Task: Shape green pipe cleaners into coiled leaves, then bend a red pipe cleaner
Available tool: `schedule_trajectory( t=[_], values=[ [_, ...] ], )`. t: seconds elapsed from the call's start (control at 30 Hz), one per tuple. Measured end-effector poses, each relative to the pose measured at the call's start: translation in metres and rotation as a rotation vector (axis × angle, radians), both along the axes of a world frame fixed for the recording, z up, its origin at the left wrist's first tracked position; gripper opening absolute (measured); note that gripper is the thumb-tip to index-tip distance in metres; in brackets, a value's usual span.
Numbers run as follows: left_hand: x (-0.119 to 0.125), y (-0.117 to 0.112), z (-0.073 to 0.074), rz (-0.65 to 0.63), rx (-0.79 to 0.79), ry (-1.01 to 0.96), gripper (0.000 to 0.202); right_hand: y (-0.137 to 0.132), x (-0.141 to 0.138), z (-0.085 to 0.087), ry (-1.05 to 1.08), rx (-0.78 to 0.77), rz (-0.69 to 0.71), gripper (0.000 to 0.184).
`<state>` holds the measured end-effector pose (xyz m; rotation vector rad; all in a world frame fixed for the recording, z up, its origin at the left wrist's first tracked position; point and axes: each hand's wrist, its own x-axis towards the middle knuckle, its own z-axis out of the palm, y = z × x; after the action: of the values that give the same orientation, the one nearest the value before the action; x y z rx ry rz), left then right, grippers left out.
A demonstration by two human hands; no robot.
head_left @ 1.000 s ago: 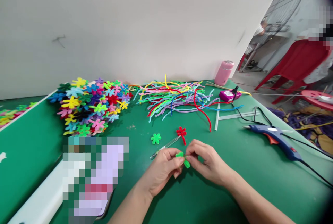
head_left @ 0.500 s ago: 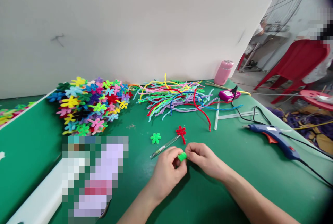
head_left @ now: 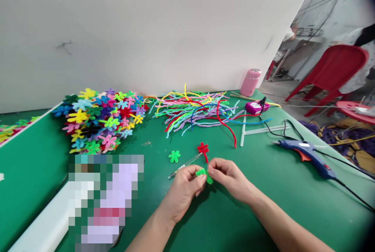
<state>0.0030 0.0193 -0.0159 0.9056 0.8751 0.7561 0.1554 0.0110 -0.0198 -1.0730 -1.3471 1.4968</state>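
Note:
My left hand and my right hand meet low over the green table, both pinching a small bright green pipe-cleaner piece between their fingertips. Just beyond the hands lie a clear pen, a finished green pipe-cleaner flower and a red pipe-cleaner flower with a short stem.
A heap of coloured pipe-cleaner flowers lies at the left, loose pipe cleaners in the middle back. A blue glue gun with its cable, glue sticks, a purple box and a pink bottle are at the right. A white board stands behind.
Both hands stay together on the green piece, turning it slightly; the piece shows more of a bent end now. Nothing else on the table has moved.

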Motion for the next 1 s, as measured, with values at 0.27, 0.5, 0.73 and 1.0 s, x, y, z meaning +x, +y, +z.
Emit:
schedule_trajectory(
  t=[0.27,0.5,0.73,1.0],
  values=[
    [0.0010,-0.0021,0.0025,0.027,-0.042,-0.107,0.020,-0.0006,-0.0033,0.0019,0.012,0.067,-0.029,0.025],
    [0.0006,0.0004,0.0012,0.081,0.299,0.289,0.014,-0.0006,-0.0001,-0.0023,-0.141,0.125,-0.060,0.019],
    [-0.0012,-0.0009,-0.0024,0.085,0.391,0.339,0.017,-0.0001,-0.0001,-0.0050,-0.190,0.167,-0.102,0.018],
    [-0.0006,-0.0024,-0.0025,0.191,0.912,0.636,0.011,-0.0037,0.0010,-0.0021,-0.259,0.336,-0.191,0.005]
  ],
)
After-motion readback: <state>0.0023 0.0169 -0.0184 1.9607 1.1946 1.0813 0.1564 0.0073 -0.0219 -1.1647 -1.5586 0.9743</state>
